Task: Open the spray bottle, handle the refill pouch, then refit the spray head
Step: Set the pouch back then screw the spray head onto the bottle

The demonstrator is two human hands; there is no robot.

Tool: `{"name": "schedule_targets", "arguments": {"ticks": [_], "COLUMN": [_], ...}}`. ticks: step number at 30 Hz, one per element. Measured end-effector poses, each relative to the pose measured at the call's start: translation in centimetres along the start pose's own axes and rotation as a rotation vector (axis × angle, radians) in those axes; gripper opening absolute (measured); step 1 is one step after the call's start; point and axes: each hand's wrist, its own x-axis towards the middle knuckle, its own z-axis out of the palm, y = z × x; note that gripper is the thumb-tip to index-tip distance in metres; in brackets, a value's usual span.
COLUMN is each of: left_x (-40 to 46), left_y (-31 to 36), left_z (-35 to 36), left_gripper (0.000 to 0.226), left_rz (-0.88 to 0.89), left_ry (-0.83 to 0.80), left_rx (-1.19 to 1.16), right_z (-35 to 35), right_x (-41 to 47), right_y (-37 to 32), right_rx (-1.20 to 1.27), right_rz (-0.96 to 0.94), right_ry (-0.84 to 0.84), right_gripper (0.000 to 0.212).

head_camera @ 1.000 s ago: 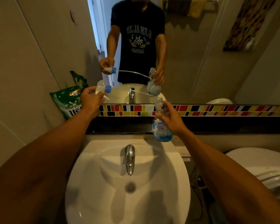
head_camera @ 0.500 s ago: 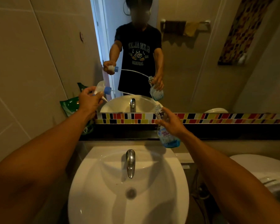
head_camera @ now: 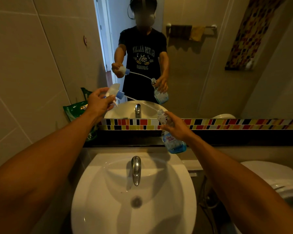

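Left grip (head_camera: pixel 98 103): closed around spray head (head_camera: pixel 114 92), white body with blue collar, held up and left of the sink, in front of the mirror. Dip tube (head_camera: pixel 140 103): thin, clear, running down and right from the collar, its lower end at the bottle mouth; whether inside cannot be told. Right grip (head_camera: pixel 174 126): closed around neck and shoulder of bottle (head_camera: pixel 173 142), clear plastic, tilted with mouth toward the left, a little blue liquid pooled at the base, held above the far right rim of the sink. Pouch (head_camera: pixel 76 109): green, standing on the dark bench at left, against the wall tiles, partly behind the left wrist, untouched. Sink (head_camera: pixel 176 200): white, round, below both forearms. Tap (head_camera: pixel 136 169): chrome, at centre of the sink's far side. Tile strip (head_camera: pixel 227 124): multicoloured, along the base of the mirror (head_camera: pixel 193 73). Toilet (head_camera: pixel 274 176): white, at lower right. Mirror reflection: person in dark printed T-shirt, both grips and bottle repeated.
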Motion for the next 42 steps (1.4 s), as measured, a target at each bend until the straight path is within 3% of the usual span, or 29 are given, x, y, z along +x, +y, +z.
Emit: {"name": "schedule_targets", "arguments": {"ticks": [6,24,28,34,42], "left_x": [-1.5,-1.7,-1.9,-2.6,-2.1], "left_y": [2.1,-0.3,-0.3,-1.4,-1.6], "left_z": [3.2,4.8,4.8,5.5,5.6], "left_gripper": [0.053,0.044,0.046,0.052,0.054], "left_rz": [-0.014,0.115,0.125,0.251,0.259], "left_ry": [-0.192,-0.318,-0.301,-0.136,-0.159], "left_rx": [-0.042,0.139,0.183,0.177,0.194], "right_z": [0.9,4.1,4.5,5.2,4.8], "right_x": [0.8,2.6,2.8,2.7,2.8], "right_y": [-2.4,-5.8,-5.9,-6.3,-6.7], "right_rx": [0.043,0.005,0.01,0.038,0.096], "right_rz": [-0.051,-0.11,-0.118,-0.108,-0.068], "right_ry": [-0.083,-0.088,-0.103,-0.132,-0.154], "right_gripper": [0.065,0.064,0.065,0.064,0.072]}}
